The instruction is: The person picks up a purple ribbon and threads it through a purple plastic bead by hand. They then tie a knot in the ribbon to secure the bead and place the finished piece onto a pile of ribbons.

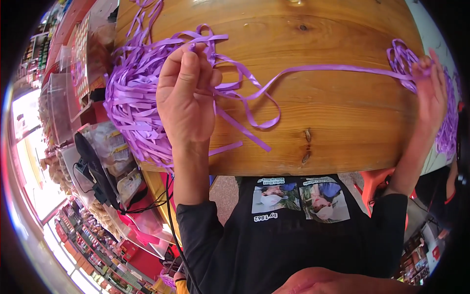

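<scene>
My left hand (183, 93) is raised over a large heap of purple ribbon (129, 98) on the left side of the wooden table. Thumb and fingertips pinch a bit of purple ribbon (192, 47). At the table's right edge, my right hand (432, 93) grips a long flat purple ribbon strand (338, 68) between its fingers, some of the others stretched out. That strand runs slightly slack across the table toward my left hand and the heap. Beside my right hand lies a looped purple bundle (400, 54), and more ribbon (448, 127) hangs beyond it.
The wooden table (352, 127) fills the space before me, its near edge close to my body. Clear bags and a black device (93, 166) with cables sit at the left. An orange stool (374, 183) stands below right. Part of another person (450, 181) shows at far right.
</scene>
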Available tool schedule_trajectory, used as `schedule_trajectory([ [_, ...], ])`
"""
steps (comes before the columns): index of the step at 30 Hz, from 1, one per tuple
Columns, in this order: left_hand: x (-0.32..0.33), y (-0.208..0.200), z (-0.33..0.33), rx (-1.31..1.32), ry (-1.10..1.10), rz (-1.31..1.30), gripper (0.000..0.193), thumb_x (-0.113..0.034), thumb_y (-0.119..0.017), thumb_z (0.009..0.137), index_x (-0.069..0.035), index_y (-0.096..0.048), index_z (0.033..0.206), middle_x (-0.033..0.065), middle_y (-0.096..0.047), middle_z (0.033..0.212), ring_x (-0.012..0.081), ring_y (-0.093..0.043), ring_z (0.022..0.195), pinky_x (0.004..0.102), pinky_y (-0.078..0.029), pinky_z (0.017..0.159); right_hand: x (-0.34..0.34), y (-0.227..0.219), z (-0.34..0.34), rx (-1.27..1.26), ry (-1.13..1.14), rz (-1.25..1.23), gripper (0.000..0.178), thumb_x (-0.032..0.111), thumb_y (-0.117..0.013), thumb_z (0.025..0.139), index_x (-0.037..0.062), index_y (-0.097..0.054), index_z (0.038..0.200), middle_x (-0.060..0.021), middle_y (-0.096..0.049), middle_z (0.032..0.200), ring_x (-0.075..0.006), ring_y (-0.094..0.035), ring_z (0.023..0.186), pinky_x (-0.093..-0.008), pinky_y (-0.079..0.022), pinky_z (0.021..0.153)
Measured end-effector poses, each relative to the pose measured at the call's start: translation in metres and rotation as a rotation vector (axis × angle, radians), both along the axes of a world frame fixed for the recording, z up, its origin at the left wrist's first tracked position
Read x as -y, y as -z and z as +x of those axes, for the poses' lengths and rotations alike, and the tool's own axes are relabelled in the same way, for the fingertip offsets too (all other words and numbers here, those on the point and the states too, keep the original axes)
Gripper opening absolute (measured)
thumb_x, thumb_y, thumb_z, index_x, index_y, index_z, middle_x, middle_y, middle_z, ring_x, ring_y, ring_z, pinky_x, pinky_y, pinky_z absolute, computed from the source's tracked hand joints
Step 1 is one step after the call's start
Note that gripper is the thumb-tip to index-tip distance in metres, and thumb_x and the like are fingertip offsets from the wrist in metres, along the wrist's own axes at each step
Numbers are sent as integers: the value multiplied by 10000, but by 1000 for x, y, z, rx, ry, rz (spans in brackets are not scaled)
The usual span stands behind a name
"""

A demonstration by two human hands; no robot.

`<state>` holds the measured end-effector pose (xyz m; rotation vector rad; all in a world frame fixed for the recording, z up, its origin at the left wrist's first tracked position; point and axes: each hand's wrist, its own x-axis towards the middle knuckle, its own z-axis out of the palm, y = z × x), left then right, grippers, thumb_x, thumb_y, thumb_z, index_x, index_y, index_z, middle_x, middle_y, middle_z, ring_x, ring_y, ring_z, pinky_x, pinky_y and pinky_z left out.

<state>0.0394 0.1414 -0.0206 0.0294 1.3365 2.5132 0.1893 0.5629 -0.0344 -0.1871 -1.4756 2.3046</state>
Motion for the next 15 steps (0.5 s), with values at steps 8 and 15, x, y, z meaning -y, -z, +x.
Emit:
schedule_trajectory([
  [8,-26,9,23,-130,127,-60,147,-130,-578,891,2,-618,941,37,-593,814,67,-401,569,214,-335,546,136,-28,-43,97,-82,616,313,71,-513,908,-26,-513,1206,-42,-573,914,-95,-511,796,-212,-420,769],
  [15,-41,15,36,-371,186,-159,147,-149,-602,875,-4,-630,874,35,-595,799,91,-480,708,229,-390,651,187,-41,-71,-237,-413,857,401,30,-652,796,-29,-539,1175,-44,-571,822,-72,-514,701,-193,-404,589],
])
